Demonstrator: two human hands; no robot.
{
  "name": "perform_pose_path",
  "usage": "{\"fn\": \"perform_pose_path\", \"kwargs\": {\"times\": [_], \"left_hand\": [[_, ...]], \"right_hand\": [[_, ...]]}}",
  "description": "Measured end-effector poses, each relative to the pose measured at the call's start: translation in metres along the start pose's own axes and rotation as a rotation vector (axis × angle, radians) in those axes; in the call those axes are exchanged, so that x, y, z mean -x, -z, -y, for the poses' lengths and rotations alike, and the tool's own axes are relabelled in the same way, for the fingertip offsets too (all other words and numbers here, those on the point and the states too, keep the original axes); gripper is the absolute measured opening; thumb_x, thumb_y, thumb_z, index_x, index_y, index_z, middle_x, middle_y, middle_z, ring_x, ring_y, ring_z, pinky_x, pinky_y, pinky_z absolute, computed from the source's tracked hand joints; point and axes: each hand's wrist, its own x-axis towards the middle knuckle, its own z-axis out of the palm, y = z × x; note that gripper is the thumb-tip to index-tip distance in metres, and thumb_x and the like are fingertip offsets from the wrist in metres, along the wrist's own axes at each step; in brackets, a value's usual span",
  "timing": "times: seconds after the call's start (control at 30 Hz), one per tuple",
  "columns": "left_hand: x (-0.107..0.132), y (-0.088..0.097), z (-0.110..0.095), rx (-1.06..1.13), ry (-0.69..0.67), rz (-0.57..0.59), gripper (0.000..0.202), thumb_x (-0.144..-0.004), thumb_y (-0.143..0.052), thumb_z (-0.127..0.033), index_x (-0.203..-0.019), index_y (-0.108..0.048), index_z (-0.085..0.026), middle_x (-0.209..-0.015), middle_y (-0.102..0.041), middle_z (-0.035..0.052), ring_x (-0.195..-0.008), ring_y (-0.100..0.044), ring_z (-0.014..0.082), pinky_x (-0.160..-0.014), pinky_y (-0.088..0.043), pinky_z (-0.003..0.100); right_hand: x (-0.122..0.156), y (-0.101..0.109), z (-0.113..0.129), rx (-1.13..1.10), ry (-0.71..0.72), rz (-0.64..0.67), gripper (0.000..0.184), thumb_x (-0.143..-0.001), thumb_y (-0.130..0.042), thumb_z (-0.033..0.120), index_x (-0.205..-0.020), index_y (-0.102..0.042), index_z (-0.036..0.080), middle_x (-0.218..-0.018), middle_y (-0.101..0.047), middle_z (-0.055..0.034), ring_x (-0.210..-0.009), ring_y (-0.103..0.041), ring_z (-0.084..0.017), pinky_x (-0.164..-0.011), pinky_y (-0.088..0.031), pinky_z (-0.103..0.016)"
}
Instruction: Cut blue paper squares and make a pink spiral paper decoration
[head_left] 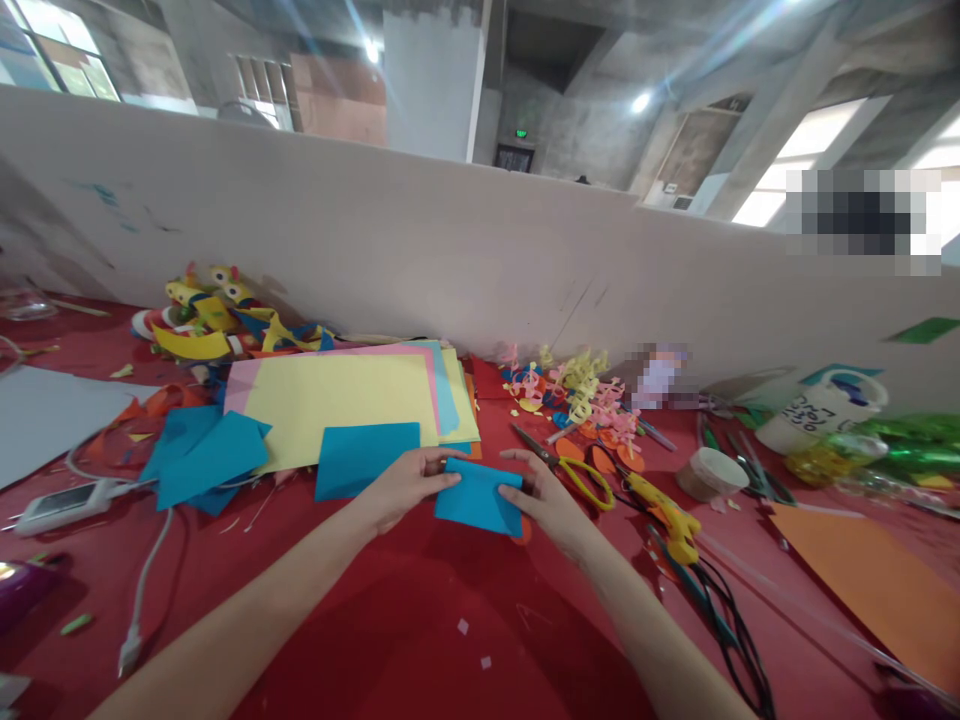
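Observation:
A small piece of blue paper (478, 500) is held up between my two hands, its top edge looking folded over. My left hand (409, 485) pinches its upper left corner between thumb and fingers. At the right edge, my right hand (541, 500) grips the paper with the thumb in front and the fingers behind. Just left of it, a larger blue sheet (360, 460) lies partly over a stack of coloured paper with a yellow sheet (345, 395) on top. Scissors with yellow handles (585, 480) lie beyond my right hand.
A yellow glue gun (671, 515) with a black cable rests to the right, near a small cup (711, 474) and an orange sheet (870, 575). Curled paper strips (585, 390) lie ahead. Blue scraps (214, 460) and a white charger (64, 507) sit left. A low white wall (420, 240) stands behind.

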Motion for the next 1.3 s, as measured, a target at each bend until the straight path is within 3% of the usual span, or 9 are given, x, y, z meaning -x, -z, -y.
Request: {"fn": "perform_pose_path", "kwargs": {"times": [0.73,1.13,1.3], "left_hand": [[-0.0001,0.0023,0.0011,-0.029,0.012,-0.010,0.052,-0.066,-0.071,-0.037,-0.113,-0.062,-0.017,-0.081,-0.069,0.0071,-0.080,-0.062,0.0221,-0.071,-0.047,0.034],[-0.0014,0.0033,0.0025,0.003,0.020,0.019,0.052,-0.064,-0.072,-0.032,-0.113,-0.061,-0.017,-0.085,-0.069,0.0070,-0.080,-0.062,0.0211,-0.076,-0.047,0.035],[-0.0008,0.0034,0.0020,-0.048,0.041,0.003,0.045,-0.062,-0.071,-0.029,-0.104,-0.064,-0.015,-0.093,-0.068,0.0081,-0.086,-0.061,0.0214,-0.076,-0.046,0.033]], "right_hand": [[-0.0007,-0.0005,0.0017,0.032,0.031,-0.012,0.051,-0.064,-0.073,0.042,-0.105,-0.048,0.025,-0.068,-0.057,0.0032,-0.063,-0.055,-0.016,-0.060,-0.043,-0.028],[0.0000,-0.0007,0.0034,0.049,0.032,-0.018,0.050,-0.064,-0.073,0.039,-0.104,-0.047,0.023,-0.071,-0.058,0.0021,-0.066,-0.054,-0.016,-0.061,-0.043,-0.027],[-0.0011,-0.0004,-0.0020,0.057,0.046,0.023,0.050,-0.066,-0.071,0.039,-0.106,-0.045,0.023,-0.070,-0.056,0.0025,-0.064,-0.052,-0.015,-0.059,-0.042,-0.027]]}}
